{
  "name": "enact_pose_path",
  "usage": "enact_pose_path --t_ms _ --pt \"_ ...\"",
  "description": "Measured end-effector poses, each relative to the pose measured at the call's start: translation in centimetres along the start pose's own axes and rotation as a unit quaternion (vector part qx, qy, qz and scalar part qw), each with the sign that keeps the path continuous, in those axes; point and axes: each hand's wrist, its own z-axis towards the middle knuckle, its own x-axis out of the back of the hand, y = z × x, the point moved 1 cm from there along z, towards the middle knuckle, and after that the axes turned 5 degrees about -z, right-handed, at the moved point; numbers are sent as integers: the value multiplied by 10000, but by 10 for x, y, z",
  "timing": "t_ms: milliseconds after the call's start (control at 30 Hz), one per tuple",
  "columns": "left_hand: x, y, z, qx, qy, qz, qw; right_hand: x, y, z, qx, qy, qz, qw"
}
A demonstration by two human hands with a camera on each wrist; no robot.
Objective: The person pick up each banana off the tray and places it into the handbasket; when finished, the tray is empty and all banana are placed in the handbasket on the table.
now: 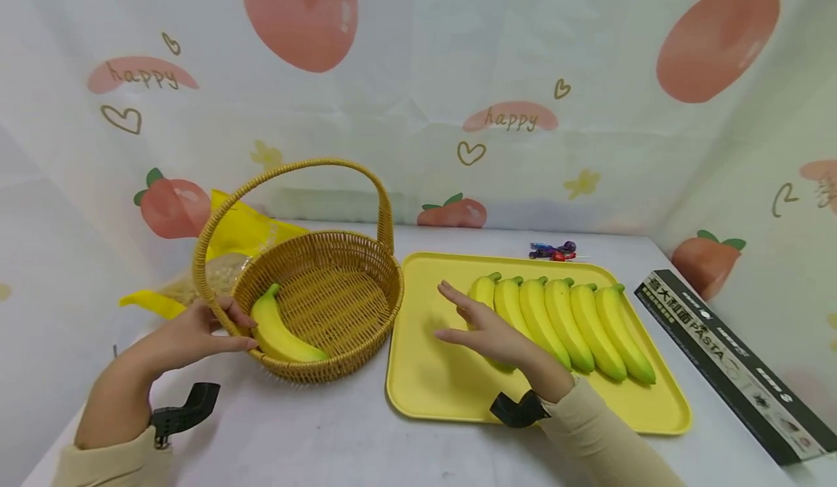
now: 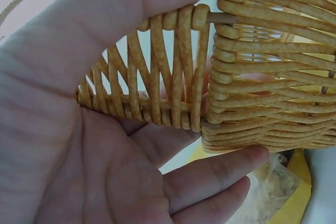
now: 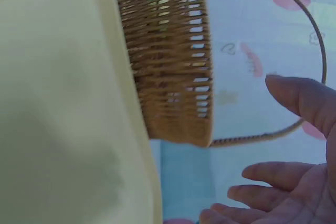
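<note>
A woven wicker basket (image 1: pixel 373 350) with a tall arched handle stands left of centre. One banana (image 1: pixel 281 333) lies inside it, against its left wall. My left hand (image 1: pixel 189 338) holds the foot of the basket's handle at the left rim; the left wrist view shows thumb and fingers around the wicker (image 2: pixel 181 72). My right hand (image 1: pixel 493 334) hovers over the yellow tray (image 1: pixel 425 389), fingers extended and thumb apart, with nothing in it. Beneath and beside that hand, a row of several bananas (image 1: pixel 578 327) lies on the tray; the hand partly hides the leftmost ones.
Behind the basket lies a yellow and clear bag of pasta (image 1: pixel 245 236), partly hidden. Wrapped lollipops (image 1: pixel 554 251) sit beyond the tray's back edge. A long black pasta box (image 1: pixel 732 363) lies along the right side. A printed cloth (image 1: pixel 418 73) hangs behind the table.
</note>
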Motion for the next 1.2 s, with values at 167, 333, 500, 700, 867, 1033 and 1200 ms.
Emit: enact_pose_path --t_ms 167,333,500,700,867,1033,1200 --pt "0 0 1 -42 -5 -37 10000 2 13 -10 -126 405 -249 9988" --pt "0 -1 1 -57 -14 -47 10000 4 24 -17 -369 973 -526 9932" --pt "1 -1 1 -85 -29 -47 9999 4 31 -18 -733 1205 -604 9882" --pt "0 -2 2 -13 -51 -28 10000 2 39 -15 -905 1072 -625 9881" --pt "0 -2 2 3 -46 -18 10000 1 43 -16 -706 1090 -782 9884" --pt "0 -2 2 2 -65 -36 10000 1 47 -14 -371 1191 -1031 9868" --pt "0 -2 2 12 -83 -44 10000 -2 50 -12 -67 1185 -935 9885"
